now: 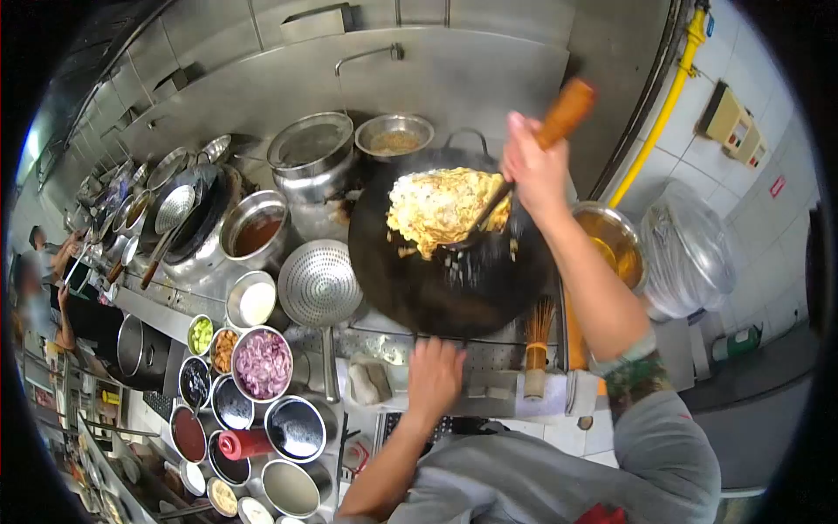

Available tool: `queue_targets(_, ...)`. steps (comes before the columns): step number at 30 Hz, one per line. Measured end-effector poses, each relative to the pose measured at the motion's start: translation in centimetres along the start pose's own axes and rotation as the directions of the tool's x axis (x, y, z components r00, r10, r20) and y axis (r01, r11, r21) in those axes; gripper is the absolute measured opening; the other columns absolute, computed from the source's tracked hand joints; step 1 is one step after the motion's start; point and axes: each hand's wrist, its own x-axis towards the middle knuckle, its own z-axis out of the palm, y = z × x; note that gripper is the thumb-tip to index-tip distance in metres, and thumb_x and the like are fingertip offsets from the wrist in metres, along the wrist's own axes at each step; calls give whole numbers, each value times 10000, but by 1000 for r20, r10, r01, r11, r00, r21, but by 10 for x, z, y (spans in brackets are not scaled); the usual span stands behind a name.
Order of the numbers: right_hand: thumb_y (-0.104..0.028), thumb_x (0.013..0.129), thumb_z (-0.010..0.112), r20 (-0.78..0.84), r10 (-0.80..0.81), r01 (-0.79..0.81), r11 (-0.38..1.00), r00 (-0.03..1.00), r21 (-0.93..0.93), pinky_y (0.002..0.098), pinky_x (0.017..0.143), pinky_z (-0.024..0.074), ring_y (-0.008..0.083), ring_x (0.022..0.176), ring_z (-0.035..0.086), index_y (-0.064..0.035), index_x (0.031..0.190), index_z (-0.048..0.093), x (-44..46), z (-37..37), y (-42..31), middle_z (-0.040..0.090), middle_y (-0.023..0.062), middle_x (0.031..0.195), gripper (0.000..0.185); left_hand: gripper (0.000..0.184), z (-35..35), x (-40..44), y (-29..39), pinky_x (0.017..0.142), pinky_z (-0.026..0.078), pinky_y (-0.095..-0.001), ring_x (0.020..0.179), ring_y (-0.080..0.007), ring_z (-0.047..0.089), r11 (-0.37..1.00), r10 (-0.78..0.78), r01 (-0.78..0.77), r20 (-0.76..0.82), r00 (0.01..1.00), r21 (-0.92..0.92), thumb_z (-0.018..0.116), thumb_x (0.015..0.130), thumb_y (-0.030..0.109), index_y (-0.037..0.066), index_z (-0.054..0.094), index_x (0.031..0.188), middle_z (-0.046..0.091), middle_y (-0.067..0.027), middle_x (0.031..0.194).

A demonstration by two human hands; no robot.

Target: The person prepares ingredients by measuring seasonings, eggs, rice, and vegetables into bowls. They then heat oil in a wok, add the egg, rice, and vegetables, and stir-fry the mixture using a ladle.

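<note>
My right hand (537,166) is closed round the wooden handle of a wok ladle (566,112), held at a slant over the wok. Its metal end meets a mass of yellow and white scrambled egg (445,205), which hides part of it. The egg lies in the far half of the black wok (419,297), with small bits scattered on the bare metal. My left hand (435,375) is at the wok's near edge, where its curled fingers appear to grip the wok; the exact hold is hidden.
Left of the wok lie a perforated strainer (319,284) and bowls of chopped purple onion (263,364) and sauces. A bamboo brush (537,349) and a pot of yellow oil (615,244) are on the right. A pot (312,148) stands behind. Other people work far left.
</note>
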Motion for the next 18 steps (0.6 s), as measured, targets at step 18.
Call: queue_targets(18,-298,957,643,-9,185,-175,945,983,275,282,360,260,84,370,302,-149,730,405,83,-9,39,336,-59,501,360,193,-9,85,-25,774,437,-452,925,-339,542,997,68,-70,-108,992,-12,704,847,209,37,636,901,573,-127,926)
